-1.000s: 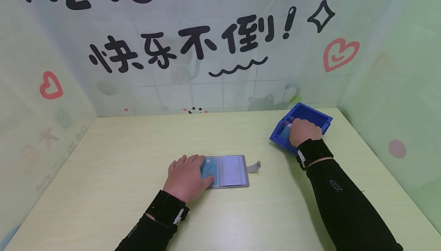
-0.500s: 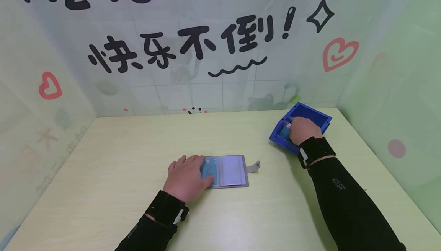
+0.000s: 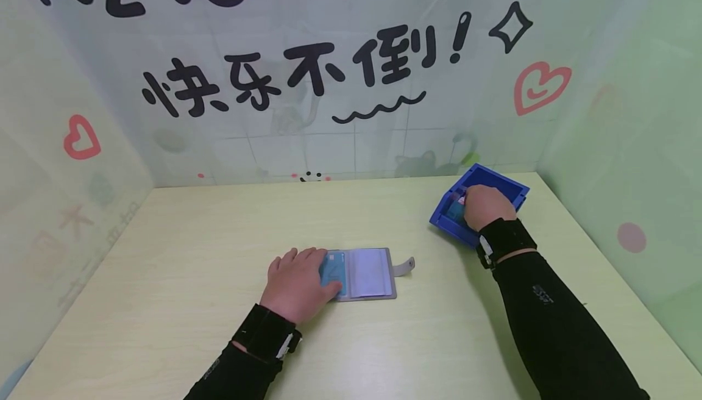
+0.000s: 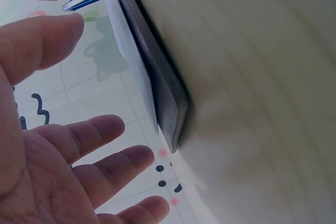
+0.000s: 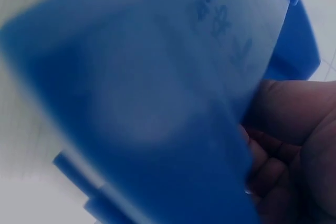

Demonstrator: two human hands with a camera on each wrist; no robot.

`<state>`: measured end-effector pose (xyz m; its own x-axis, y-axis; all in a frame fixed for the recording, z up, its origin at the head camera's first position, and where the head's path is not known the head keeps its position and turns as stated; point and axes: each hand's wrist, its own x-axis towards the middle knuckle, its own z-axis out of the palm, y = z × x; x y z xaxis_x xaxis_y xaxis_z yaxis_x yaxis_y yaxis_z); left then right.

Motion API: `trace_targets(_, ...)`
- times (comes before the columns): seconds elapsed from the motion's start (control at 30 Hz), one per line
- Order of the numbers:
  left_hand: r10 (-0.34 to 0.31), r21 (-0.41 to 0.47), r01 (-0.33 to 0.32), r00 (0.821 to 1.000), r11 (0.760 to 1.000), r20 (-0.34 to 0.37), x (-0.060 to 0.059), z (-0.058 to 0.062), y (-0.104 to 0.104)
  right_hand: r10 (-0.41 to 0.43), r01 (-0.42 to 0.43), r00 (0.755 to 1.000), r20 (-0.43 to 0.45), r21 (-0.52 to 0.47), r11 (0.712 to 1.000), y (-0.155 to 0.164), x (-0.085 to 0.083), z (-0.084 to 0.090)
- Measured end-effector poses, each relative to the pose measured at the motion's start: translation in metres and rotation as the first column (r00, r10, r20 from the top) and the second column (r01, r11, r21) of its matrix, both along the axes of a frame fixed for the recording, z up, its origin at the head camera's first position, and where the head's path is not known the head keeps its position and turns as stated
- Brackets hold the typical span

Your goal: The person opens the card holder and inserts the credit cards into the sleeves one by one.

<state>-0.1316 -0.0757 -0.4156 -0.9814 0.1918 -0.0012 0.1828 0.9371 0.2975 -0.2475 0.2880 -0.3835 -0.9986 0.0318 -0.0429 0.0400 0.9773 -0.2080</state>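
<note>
So, a little card holder [image 3: 347, 275] is seen laid open around the middle of the table [image 3: 164, 302]. A blue card [image 3: 333, 271] is tucked in its left side, a pale sleeve [image 3: 370, 272] is fixed in the right side, and a small grey strap [image 3: 404, 267] is stuck out to the right. The holder's left edge is covered by the left hand [image 3: 298, 287], thumb over the card's lower corner. Fingers are kinda loosely spread, nothing pinched; in the left wrist view the pale inner sheets are lifted a bit off the grey cover at the edge.

Over near the far right corner, a blue bin [image 3: 503, 184] is set at an angle, and the right hand [image 3: 489, 206] is tucked down inside it. The fingers are curled in, with a bluish piece [image 3: 456, 210] seen just to their left in the bin. Whether it's pinched can't be told, tbh: the right wrist view is mostly filled by a blurry blue surface.

Black sleeves [image 3: 543, 302] are worn on both arms, with a black band [image 3: 267, 333] strapped round each wrist. Behind the table, the backdrop [image 3: 263, 156] is printed with big black lettering [image 3: 315, 61] and a red heart [image 3: 543, 88].
</note>
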Motion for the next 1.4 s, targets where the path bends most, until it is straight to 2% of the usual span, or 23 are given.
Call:
trace_targets(0.33, 0.000, 0.005, 0.000, 1.000, 1.000, 0.001, 0.001, 0.000, 0.000, -0.006, 0.006, 0.999, -0.039, -0.013, 1.000, 0.000, 0.003, 0.001)
trace_targets(0.6, 0.001, -0.001, -0.001, 1.000, 1.000, -0.002, 0.002, -0.004, 0.000, -0.038, 0.035, 0.998, -0.049, -0.068, 0.997, -0.002, 0.014, 0.015)
trace_targets(0.8, 0.000, 0.010, 0.000, 1.000, 1.000, 0.003, 0.002, -0.003, 0.000, -0.071, 0.057, 0.992, -0.100, -0.131, 0.990, -0.003, 0.027, 0.025)
trace_targets(1.0, -0.004, 0.011, 0.004, 1.000, 1.000, -0.001, 0.002, -0.002, -0.001, -0.101, 0.055, 0.977, -0.188, -0.236, 0.970, -0.013, 0.042, 0.034)
trace_targets(1.17, -0.004, 0.019, 0.004, 1.000, 1.000, -0.005, 0.003, -0.002, -0.001, -0.094, 0.008, 0.957, -0.273, -0.300, 0.954, -0.026, 0.052, 0.039)
trace_targets(1.3, 0.000, 0.037, 0.000, 1.000, 0.999, -0.006, 0.003, -0.001, 0.001, -0.069, -0.044, 0.951, -0.303, -0.351, 0.935, -0.041, 0.057, 0.037)
trace_targets(1.4, 0.004, 0.058, -0.004, 1.000, 0.998, -0.007, 0.003, 0.000, 0.002, -0.063, -0.067, 0.953, -0.295, -0.413, 0.908, -0.055, 0.060, 0.033)
